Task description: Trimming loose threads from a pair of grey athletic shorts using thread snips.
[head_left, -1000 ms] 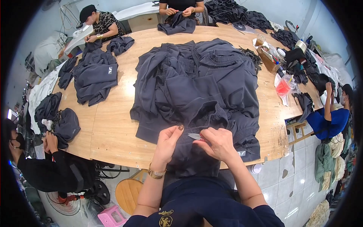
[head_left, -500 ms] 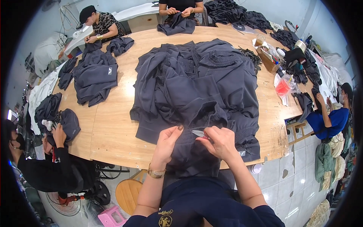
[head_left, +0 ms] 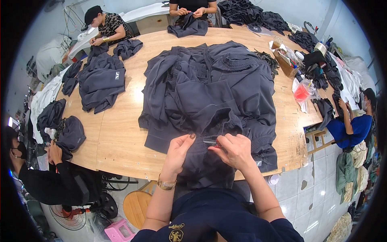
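My right hand (head_left: 234, 152) is closed around small thread snips (head_left: 210, 141) with red on the grip, the metal blades pointing left. To its left, my left hand (head_left: 179, 152) pinches thumb and finger together; what is between them is too small to make out. Both hands are over the near edge of a pile of dark grey garments (head_left: 201, 94). Just beyond the snips lies a gathered elastic opening (head_left: 223, 117) of one garment. Dark cloth also hangs over the table edge below my hands.
Around the wooden table (head_left: 117, 145), several co-workers handle dark cloth. More garments (head_left: 100, 82) lie at left. A cardboard box (head_left: 287, 64) and a cup of red drink (head_left: 301, 93) stand at right. A wooden stool (head_left: 136, 209) and a fan (head_left: 67, 218) are at lower left.
The snips' blades have turned slightly and look narrower; my hands stay nearly in place. At left, a co-worker's hands have drawn back from the dark cloth toward the table edge.
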Action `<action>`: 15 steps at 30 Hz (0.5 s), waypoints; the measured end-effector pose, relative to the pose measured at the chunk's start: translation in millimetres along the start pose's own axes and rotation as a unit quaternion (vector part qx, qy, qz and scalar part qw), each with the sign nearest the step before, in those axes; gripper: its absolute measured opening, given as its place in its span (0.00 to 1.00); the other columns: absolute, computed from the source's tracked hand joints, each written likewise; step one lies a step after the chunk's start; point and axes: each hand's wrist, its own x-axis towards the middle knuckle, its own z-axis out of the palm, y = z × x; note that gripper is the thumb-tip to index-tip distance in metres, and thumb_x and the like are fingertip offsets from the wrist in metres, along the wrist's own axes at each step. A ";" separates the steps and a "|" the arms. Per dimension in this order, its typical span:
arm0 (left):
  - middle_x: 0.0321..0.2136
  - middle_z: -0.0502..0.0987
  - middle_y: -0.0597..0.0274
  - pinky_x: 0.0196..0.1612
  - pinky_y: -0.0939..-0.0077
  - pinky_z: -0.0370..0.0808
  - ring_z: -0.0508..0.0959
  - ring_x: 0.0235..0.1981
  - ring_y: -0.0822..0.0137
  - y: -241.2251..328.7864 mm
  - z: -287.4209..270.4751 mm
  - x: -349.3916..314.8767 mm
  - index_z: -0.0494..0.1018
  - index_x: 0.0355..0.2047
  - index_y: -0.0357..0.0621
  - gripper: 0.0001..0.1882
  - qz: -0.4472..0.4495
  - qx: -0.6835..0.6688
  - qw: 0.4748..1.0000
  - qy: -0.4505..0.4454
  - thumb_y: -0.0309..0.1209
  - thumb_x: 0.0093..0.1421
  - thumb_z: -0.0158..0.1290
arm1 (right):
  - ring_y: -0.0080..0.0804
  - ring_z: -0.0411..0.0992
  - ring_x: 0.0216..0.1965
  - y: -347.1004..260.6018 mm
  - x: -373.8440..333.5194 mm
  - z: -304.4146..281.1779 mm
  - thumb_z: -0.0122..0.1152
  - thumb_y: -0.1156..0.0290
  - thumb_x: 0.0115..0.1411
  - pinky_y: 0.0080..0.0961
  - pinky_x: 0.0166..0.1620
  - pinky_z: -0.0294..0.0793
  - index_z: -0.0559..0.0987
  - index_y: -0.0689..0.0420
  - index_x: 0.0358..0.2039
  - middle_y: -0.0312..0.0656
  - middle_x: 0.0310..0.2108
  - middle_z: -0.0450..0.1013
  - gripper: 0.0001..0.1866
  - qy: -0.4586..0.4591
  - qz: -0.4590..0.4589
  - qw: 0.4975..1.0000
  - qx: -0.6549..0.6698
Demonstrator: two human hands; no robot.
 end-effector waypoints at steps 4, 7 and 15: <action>0.25 0.73 0.77 0.29 0.91 0.63 0.66 0.26 0.87 2.7 3.6 -1.2 0.75 0.29 0.40 0.10 -0.004 -0.004 1.000 0.004 0.31 0.64 0.49 | 0.29 0.65 0.16 1.9 -0.6 0.9 0.69 0.56 0.45 0.24 0.23 0.60 0.75 0.52 0.25 0.32 0.16 0.65 0.16 -0.005 -0.003 1.000 -0.002; 0.26 0.74 0.77 0.30 0.91 0.63 0.67 0.26 0.87 -2.3 -3.3 1.0 0.75 0.30 0.40 0.10 -0.001 -0.004 1.000 -0.008 0.31 0.64 0.49 | 0.29 0.65 0.16 3.0 -0.6 1.4 0.69 0.56 0.45 0.24 0.23 0.60 0.75 0.52 0.25 0.32 0.17 0.65 0.16 -0.007 -0.009 1.000 -0.005; 0.24 0.71 0.79 0.28 0.90 0.61 0.64 0.25 0.88 2.3 3.2 -1.5 0.75 0.28 0.40 0.10 -0.006 -0.003 1.000 0.006 0.32 0.64 0.49 | 0.29 0.64 0.17 2.8 -1.0 0.6 0.69 0.55 0.46 0.24 0.23 0.60 0.75 0.52 0.26 0.32 0.17 0.65 0.16 -0.013 -0.006 1.000 0.001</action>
